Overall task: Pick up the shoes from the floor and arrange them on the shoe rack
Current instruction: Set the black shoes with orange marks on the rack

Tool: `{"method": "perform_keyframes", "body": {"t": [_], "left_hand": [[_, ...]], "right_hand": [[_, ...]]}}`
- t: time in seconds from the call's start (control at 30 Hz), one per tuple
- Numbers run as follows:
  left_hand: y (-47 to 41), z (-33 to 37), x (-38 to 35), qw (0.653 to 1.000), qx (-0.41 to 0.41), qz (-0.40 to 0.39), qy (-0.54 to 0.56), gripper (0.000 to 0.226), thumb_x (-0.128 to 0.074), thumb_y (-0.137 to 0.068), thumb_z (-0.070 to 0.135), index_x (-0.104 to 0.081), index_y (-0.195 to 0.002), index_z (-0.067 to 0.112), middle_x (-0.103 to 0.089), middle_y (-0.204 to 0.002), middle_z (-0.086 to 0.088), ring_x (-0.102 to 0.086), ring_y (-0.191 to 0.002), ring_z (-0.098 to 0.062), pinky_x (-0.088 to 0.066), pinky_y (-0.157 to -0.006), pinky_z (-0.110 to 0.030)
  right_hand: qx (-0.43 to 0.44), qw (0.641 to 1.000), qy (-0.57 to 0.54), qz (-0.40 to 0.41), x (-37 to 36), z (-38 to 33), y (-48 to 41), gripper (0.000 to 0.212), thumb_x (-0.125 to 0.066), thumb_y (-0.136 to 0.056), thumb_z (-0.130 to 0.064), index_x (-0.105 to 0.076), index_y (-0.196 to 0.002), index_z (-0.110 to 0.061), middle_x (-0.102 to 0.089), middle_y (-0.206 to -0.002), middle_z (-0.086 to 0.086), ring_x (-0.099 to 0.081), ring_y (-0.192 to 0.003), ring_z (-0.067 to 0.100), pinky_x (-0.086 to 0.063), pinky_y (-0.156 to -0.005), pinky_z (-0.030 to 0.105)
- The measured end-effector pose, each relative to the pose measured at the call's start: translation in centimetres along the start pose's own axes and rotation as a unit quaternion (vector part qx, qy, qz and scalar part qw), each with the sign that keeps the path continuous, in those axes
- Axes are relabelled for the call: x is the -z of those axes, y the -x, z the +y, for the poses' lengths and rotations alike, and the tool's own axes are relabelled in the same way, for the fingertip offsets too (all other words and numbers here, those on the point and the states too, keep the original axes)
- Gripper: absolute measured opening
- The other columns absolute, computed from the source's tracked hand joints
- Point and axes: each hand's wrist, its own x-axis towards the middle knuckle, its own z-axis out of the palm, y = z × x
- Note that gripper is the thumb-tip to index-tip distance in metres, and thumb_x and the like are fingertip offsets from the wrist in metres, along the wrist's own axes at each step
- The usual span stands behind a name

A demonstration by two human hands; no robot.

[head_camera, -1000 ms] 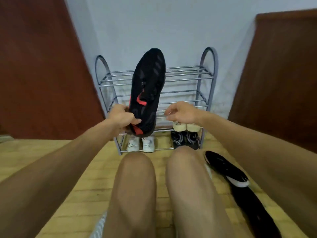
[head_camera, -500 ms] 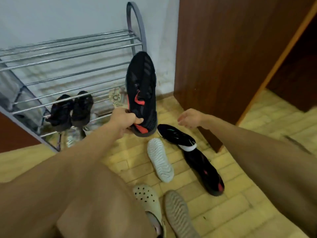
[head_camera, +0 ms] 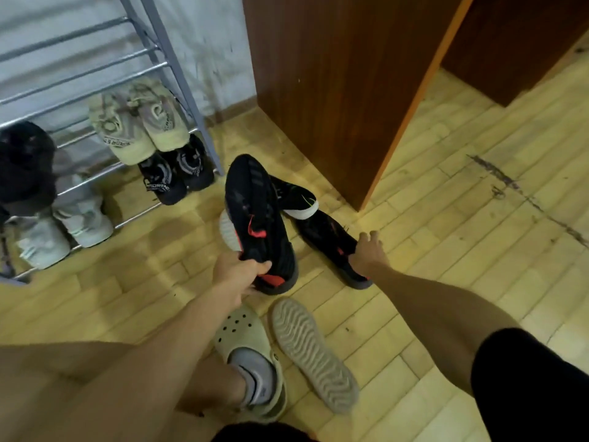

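Observation:
My left hand grips the heel of a black sneaker with red accents and holds it toe-up just above the floor. Its matching sneaker lies on the floor to the right. My right hand rests on that sneaker's heel end with fingers spread. The grey metal shoe rack stands at the upper left, against the wall. It carries a beige pair, a black pair and a white pair.
A black shoe with a white sole lies behind the held sneaker, and a white sole peeks out at its left. A grey-soled shoe lies upside down beside my foot in a cream clog. A brown cabinet stands right of the rack.
My view swung from the rack down to the floor on its right. My left hand lowered the black-red sneaker, and my right hand reached down onto the matching sneaker.

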Motion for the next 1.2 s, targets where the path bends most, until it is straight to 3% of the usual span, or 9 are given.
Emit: {"method": "perform_keyframes", "body": {"t": [0.17,0.27,0.43,0.6,0.7,0.83,0.93,1.07,1.2], "left_hand": [[-0.8,-0.7,0.5,0.998,-0.013,0.017,-0.056,0.022,-0.075,-0.079,0.009,-0.060,-0.093,0.017,-0.065,-0.093,-0.004,-0.061,-0.078,-0.020,-0.051,-0.057,-0.030],[-0.9,-0.2,0.6,0.998,-0.014,0.026,-0.054,0.022,-0.075,-0.079,0.010,-0.059,-0.093,0.016,-0.065,-0.098,-0.006,-0.060,-0.089,-0.025,-0.051,-0.069,-0.035],[0.3,0.2,0.0,0.999,-0.021,0.021,-0.039,0.034,-0.073,-0.081,0.007,-0.062,-0.113,0.010,-0.063,-0.099,-0.004,-0.058,-0.093,-0.024,-0.050,-0.069,-0.036],[1.0,0.2,0.0,0.999,-0.010,0.017,-0.038,0.039,-0.072,-0.082,0.008,-0.061,-0.118,0.010,-0.062,-0.105,-0.005,-0.057,-0.096,-0.024,-0.051,-0.070,-0.037],[1.4,0.7,0.0,0.999,0.008,0.014,-0.034,0.041,-0.072,-0.082,0.008,-0.059,-0.121,0.010,-0.063,-0.115,-0.008,-0.058,-0.106,-0.028,-0.049,-0.063,-0.036],[2.2,1.4,-0.4,1.000,0.021,-0.009,-0.003,0.043,-0.070,-0.084,0.009,-0.055,-0.124,0.007,-0.059,-0.128,-0.012,-0.057,-0.101,-0.028,-0.046,-0.047,-0.032],[3.0,1.9,-0.9,0.999,0.028,-0.023,0.030,0.047,-0.069,-0.085,0.006,-0.052,-0.128,0.002,-0.058,-0.130,-0.017,-0.059,-0.106,-0.035,-0.050,-0.043,-0.034],[4.2,2.4,-1.2,0.997,0.033,-0.018,0.068,0.049,-0.068,-0.085,0.003,-0.050,-0.130,0.000,-0.058,-0.129,-0.019,-0.057,-0.116,-0.036,-0.052,-0.063,-0.041],[5.9,3.0,-1.1,0.995,0.026,-0.019,0.093,0.047,-0.067,-0.084,0.000,-0.051,-0.128,-0.001,-0.058,-0.128,-0.019,-0.058,-0.115,-0.038,-0.055,-0.072,-0.048]], "right_hand": [[-0.050,0.997,-0.055,0.001,-4.8,0.9,0.8,0.078,-0.058,-0.093,-0.030,-0.011,-0.150,-0.005,-0.022,-0.151,0.016,-0.031,-0.134,0.040,-0.037,-0.107,0.049],[-0.075,0.995,-0.068,0.006,-4.2,0.9,0.7,0.073,-0.064,-0.089,-0.031,-0.025,-0.144,-0.002,-0.033,-0.143,0.018,-0.041,-0.127,0.039,-0.044,-0.099,0.047],[-0.084,0.983,-0.123,-0.105,-4.5,0.9,1.1,0.045,-0.053,-0.093,-0.024,-0.049,-0.131,0.000,-0.044,-0.135,0.020,-0.058,-0.090,0.029,-0.054,-0.064,0.034],[-0.136,0.918,-0.322,-0.190,-4.3,-0.5,2.5,0.032,-0.056,-0.091,-0.010,-0.049,-0.121,0.000,-0.053,-0.125,0.019,-0.061,-0.098,0.036,-0.059,-0.080,0.047],[-0.124,0.916,-0.333,-0.185,-2.8,-0.9,3.2,0.027,-0.062,-0.090,-0.011,-0.048,-0.111,-0.001,-0.055,-0.126,0.021,-0.064,-0.100,0.040,-0.059,-0.080,0.051],[-0.068,0.955,-0.227,-0.178,1.5,-0.7,4.8,0.028,-0.066,-0.085,-0.012,-0.053,-0.104,0.005,-0.061,-0.105,0.021,-0.070,-0.082,0.040,-0.060,-0.073,0.051],[-0.010,0.991,-0.019,-0.129,5.9,-0.5,6.2,0.025,-0.063,-0.084,-0.015,-0.055,-0.097,0.004,-0.061,-0.078,0.014,-0.066,-0.071,0.032,-0.059,-0.061,0.040],[0.082,0.964,0.252,0.001,10.4,-0.6,8.1,0.023,-0.056,-0.091,-0.016,-0.062,-0.112,-0.006,-0.060,-0.093,0.007,-0.056,-0.082,0.023,-0.045,-0.067,0.028],[0.102,0.944,0.310,0.055,13.9,-1.2,9.8,0.022,-0.051,-0.095,-0.015,-0.062,-0.113,-0.008,-0.059,-0.093,0.006,-0.063,-0.093,0.024,-0.047,-0.069,0.028]]}}
